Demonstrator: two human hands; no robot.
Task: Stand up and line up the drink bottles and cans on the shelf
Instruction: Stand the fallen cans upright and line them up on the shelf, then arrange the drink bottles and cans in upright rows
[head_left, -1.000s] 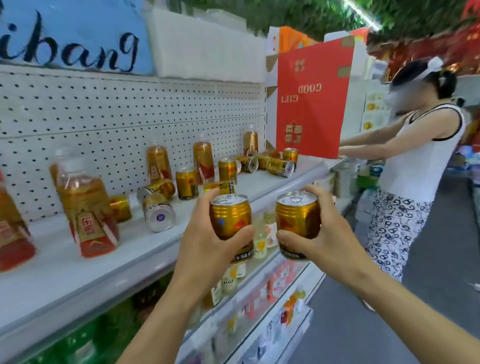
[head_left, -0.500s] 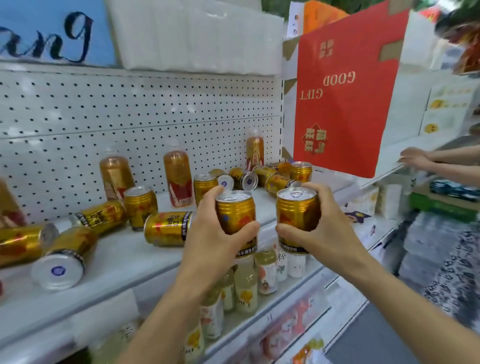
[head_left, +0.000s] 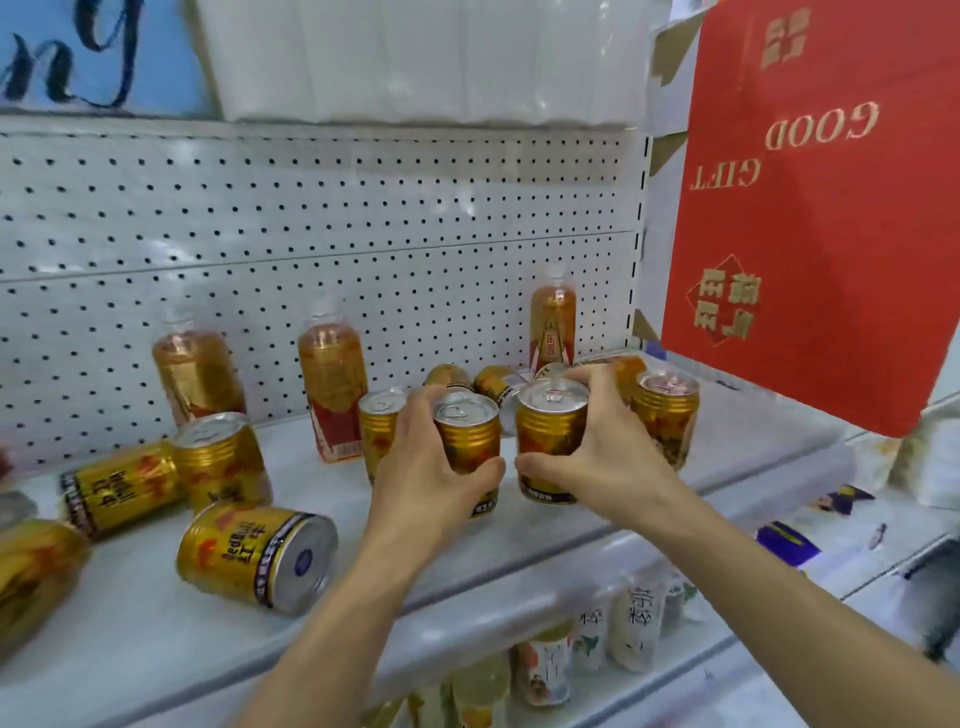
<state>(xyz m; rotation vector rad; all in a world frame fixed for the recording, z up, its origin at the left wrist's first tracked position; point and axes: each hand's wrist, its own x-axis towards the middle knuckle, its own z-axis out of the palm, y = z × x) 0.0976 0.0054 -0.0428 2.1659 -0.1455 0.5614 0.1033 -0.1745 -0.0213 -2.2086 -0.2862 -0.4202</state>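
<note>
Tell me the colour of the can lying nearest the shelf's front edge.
Gold, with a black band, in the head view: lying can.

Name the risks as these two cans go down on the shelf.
1. The left hand and right hand each grip an upright can among close-standing cans; a knuckle could topple the upright can at the right.
2. The can lying near the shelf's front edge might roll off if bumped.
3. The two held cans nearly touch and may knock together.

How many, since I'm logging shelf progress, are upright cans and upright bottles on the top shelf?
Upright gold metal cans: 5, one gripped by the left hand, one by the right hand
Upright amber plastic bottles: 3
Total: 8
</note>
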